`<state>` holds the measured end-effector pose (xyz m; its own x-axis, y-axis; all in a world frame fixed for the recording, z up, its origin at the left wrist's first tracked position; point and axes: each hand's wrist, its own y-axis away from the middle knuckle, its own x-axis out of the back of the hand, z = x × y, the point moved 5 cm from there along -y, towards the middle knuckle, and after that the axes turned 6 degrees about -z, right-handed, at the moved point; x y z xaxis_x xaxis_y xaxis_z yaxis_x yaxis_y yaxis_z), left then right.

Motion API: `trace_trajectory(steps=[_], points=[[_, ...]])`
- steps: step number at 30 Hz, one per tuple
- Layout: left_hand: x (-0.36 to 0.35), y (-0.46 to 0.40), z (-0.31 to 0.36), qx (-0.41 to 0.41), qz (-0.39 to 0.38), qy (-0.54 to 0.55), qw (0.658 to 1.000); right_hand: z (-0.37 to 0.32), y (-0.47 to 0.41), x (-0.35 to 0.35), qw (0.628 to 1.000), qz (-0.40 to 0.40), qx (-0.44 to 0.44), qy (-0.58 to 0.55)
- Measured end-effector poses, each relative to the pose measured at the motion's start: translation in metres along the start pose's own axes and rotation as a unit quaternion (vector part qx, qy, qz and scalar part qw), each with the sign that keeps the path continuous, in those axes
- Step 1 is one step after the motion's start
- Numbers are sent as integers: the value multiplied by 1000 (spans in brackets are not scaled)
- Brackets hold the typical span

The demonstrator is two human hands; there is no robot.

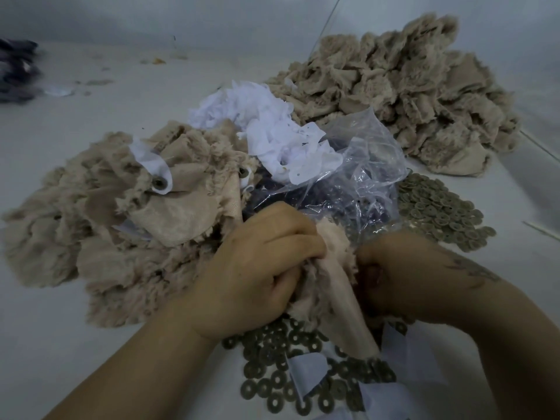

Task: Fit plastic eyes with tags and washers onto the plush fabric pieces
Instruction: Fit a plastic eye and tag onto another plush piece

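Grey tabletop (91, 344) near edge: left hand (257, 268) and right hand (403, 277) both clench one plush piece (330, 283) above loose washers (281, 377), likely seating an eye; bag (357, 177), tags (272, 128) and fitted pile (121, 222) within reach.

You had dim, flat, bluish light with only soft shadows under the plush piles. The clear plastic bag (360, 165) caught small white glints. The wide lens bent the table (91, 344) toward the edges, and the dark bundle (18, 71) at far left was smeared. Your hands looked slightly soft, without crisp detail.
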<state>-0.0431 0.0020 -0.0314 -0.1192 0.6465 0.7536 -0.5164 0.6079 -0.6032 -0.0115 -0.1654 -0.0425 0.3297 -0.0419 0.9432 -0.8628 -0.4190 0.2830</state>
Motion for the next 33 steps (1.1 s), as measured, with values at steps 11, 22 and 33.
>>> trace_trajectory(steps=[11, 22, 33], points=[[-8, 4, -2, 8, 45, 16, 999, -23, 11, 13, 811, 401, 113, -410], [3, 7, -3, 50, 123, 10, 991, -25, 1, 3, 819, 397, 123, -397], [7, 16, -15, 161, 151, 13, 975, -31, 1, 5, 835, 352, 222, -361]])
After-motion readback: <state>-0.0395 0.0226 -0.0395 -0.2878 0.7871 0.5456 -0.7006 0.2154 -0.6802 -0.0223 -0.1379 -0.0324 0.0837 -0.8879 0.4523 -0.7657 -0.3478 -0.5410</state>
